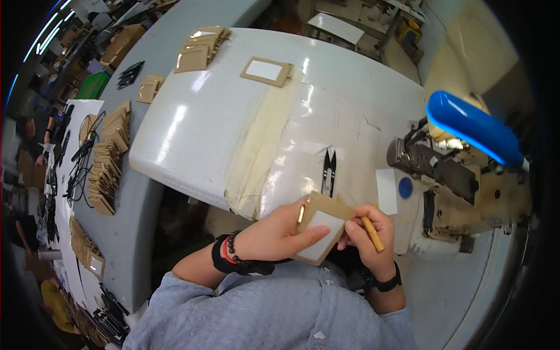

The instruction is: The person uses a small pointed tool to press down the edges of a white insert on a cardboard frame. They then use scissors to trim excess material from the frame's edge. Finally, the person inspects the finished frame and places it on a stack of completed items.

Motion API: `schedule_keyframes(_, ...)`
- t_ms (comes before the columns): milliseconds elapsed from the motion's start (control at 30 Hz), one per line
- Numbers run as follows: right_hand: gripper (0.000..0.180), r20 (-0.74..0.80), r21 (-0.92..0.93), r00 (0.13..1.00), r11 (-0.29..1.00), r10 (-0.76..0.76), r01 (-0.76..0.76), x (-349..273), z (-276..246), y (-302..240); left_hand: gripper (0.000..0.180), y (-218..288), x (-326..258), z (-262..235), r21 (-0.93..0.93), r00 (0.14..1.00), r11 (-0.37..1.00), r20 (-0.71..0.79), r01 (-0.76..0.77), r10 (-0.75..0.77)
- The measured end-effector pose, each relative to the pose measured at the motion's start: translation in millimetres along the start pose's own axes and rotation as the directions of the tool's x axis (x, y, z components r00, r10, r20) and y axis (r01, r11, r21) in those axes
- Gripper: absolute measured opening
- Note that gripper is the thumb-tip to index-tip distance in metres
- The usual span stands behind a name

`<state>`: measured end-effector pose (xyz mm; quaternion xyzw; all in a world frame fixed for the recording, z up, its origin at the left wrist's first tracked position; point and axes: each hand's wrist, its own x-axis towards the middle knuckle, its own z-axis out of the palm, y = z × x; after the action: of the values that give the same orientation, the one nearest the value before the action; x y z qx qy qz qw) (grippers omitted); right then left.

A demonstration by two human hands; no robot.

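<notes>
Head view: holder [328,219], tan with a clear window [318,251], is up off the table [192,116], close in front of the shirt [262,309], tilted, window side up.

Left hand [279,234]: clamped on the holder's left side, thumb laid flat across the window, other fingers mostly hidden behind. Right hand [363,244]: thumb and fingertips closed at the holder's right edge, with the wood handle [373,234] tucked in the same hand. Working end of that tool: can't make it out.

Handling, my read: light, thin, one hand carries it easily. Tan body looks stiff enough to hold flat, probably flexes if squeezed across the middle. Window looks like smooth film: likely slippery, likely to scuff or crease, so it's the fragile part. Shiny metal bit [301,211] on the left edge looks hard; wouldn't pinch on it.

Best grip: tan border, thumb on top, fingers flat underneath, along a long side. Left thumb on the film is workable, but keep pressure low. Keep the tool's point turned off the film.

Nearby: snips [329,172] just beyond the holder, another holder [281,76] flat farther out, stack [195,53] at the table's far left.
</notes>
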<state>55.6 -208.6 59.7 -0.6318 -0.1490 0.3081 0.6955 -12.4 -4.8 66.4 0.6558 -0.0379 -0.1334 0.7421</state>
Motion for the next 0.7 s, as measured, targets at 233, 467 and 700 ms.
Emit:
schedule_keyframes(233,0.009,-0.097,-0.066,0.993,0.996,-0.059,0.053,-3,-3,1,0.047,-30,0,-5,-0.008,0.994,0.999,0.097,0.039,-0.039)
schedule_keyframes(467,0.016,-0.161,-0.247,0.952,0.945,-0.260,0.216,-3,-3,10,0.036,-35,-35,-43,-0.030,0.981,0.991,-0.142,0.133,-0.136)
schedule_keyframes(700,0.033,-0.368,-0.163,0.852,0.928,-0.372,0.335,-17,-43,12,0.030,7,-91,-141,0.367,0.643,0.912,-0.747,0.186,0.170)
